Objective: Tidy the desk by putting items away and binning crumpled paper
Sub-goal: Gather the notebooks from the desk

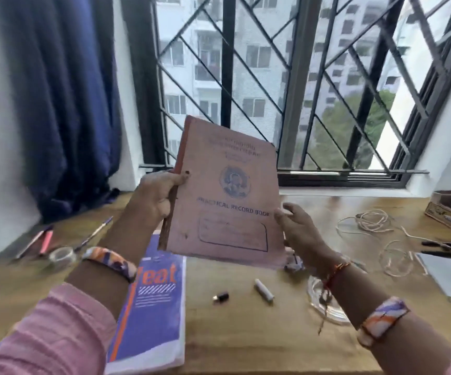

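Practical record book [227, 193]: faded pink cover, worn spine, closed, raised above the wooden desk [246, 334], tilted, front facing the camera. Purple-and-orange book [151, 315]: flat on the desk beneath it. Crumpled paper [294, 265]: partly hidden behind the record book's lower right corner.

worn matt paper record book [224, 196], smooth wooden desk [246, 334]

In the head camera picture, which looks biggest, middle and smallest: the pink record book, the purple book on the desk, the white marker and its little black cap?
1. Pink record book, though it is held up nearer the camera, so unsure against the next.
2. Purple book.
3. White marker.
4. Black cap.
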{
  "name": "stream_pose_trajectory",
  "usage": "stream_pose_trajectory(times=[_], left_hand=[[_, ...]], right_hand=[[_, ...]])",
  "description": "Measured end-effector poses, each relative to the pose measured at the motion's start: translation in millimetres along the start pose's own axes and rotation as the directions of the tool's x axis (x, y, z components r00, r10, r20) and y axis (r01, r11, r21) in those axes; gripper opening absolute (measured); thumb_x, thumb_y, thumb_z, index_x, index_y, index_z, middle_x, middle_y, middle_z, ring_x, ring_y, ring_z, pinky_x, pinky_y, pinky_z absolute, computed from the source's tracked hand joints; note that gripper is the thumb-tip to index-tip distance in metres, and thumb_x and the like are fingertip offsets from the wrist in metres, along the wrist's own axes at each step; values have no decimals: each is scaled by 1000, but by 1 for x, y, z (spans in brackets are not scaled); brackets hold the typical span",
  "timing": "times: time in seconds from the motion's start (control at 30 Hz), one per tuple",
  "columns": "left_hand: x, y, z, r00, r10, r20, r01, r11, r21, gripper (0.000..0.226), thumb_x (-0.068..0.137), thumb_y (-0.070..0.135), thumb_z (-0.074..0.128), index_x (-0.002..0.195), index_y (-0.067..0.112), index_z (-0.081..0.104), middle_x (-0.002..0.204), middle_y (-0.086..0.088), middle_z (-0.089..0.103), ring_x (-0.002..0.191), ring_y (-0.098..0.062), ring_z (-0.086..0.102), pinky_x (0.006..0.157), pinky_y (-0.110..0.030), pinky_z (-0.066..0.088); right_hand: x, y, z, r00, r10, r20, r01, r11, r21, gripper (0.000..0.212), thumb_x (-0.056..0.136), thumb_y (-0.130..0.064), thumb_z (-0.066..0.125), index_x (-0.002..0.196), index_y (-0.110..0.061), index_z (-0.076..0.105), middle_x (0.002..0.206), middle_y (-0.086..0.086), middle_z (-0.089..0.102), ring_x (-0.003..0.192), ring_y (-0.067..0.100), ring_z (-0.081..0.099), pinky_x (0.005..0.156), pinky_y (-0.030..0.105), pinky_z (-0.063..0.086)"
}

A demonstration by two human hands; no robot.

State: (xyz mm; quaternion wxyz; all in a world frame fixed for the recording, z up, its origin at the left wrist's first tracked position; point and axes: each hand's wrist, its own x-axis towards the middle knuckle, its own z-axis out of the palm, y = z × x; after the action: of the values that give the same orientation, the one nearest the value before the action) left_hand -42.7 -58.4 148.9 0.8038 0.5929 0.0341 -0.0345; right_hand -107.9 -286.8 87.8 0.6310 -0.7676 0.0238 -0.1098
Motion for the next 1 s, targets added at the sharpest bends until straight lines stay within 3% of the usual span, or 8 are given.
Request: stream_pose_trajectory(times=[0.17, 0.33, 0.47, 0.6, 0.67, 0.83, 0.93, 1.0], left_hand=[[-41, -4, -73, 987, -50, -153, 47, 999, -28, 22, 90, -2, 48, 72, 9, 54, 39, 1, 60, 33, -8, 57, 32, -23, 48], [-51, -28, -132, 933, -191, -305, 229, 969, 94, 18, 89, -4, 50, 72, 1, 54, 36, -4, 57, 31, -13, 56, 31, -23, 46], [-40, -58, -178, 880, -323, -348, 407, 890, 206, 18, 90, -3, 47, 74, 3, 55, 69, -12, 55, 59, -21, 54, 53, -33, 46], [-25, -77, -196, 864, -349, -364, 459, 842, 284, 31, 88, -11, 44, 62, 4, 48, 48, -9, 53, 33, -14, 53, 26, -14, 35], [-16, -82, -199, 879, -319, -353, 440, 827, 349, 32, 85, -16, 43, 62, 5, 47, 56, -11, 52, 46, -22, 51, 23, -10, 27], [7, -98, -213, 910, -198, -364, 364, 799, 478, 19, 77, -13, 51, 85, -1, 63, 80, -19, 63, 69, -31, 59, 48, -20, 44], [11, -104, -216, 930, -161, -331, 315, 815, 487, 30, 76, -11, 50, 98, 2, 66, 87, -16, 67, 81, -30, 62, 68, -34, 51], [15, -103, -218, 933, -138, -333, 294, 826, 482, 32, 76, -12, 51, 98, 9, 64, 81, -7, 64, 86, -26, 60, 72, -31, 48]], right_hand=[[-30, -20, 52, 991, 56, 120, -72, 989, 131, 15, 91, -3, 52, 85, -12, 63, 92, 11, 65, 83, 22, 60, 77, 34, 51], [-39, -10, 102, 963, 238, 125, -250, 964, 92, 15, 87, 2, 55, 79, -7, 62, 76, 9, 63, 66, 19, 60, 62, 30, 53], [-42, 15, 142, 932, 334, 144, -348, 933, 94, 17, 86, 10, 50, 78, -1, 60, 71, 11, 60, 49, 12, 60, 45, 19, 51], [-39, 31, 165, 901, 406, 152, -420, 905, 72, 19, 87, 9, 50, 76, -4, 58, 77, 13, 62, 64, 21, 59, 53, 26, 54], [-36, 37, 167, 899, 422, 114, -424, 906, -9, 16, 86, 8, 52, 77, -3, 59, 78, 12, 62, 65, 19, 58, 57, 25, 52], [-28, 44, 174, 835, 537, 123, -485, 823, -295, 6, 78, 10, 60, 74, 6, 60, 83, 18, 54, 73, 25, 52, 59, 27, 39], [-24, 42, 179, 819, 563, 115, -505, 800, -323, 13, 77, 11, 59, 69, 1, 56, 84, 17, 53, 77, 26, 53, 63, 29, 40], [-21, 42, 180, 811, 571, 128, -518, 802, -297, 12, 77, 11, 59, 72, 1, 57, 87, 19, 54, 83, 28, 55, 66, 31, 44]])
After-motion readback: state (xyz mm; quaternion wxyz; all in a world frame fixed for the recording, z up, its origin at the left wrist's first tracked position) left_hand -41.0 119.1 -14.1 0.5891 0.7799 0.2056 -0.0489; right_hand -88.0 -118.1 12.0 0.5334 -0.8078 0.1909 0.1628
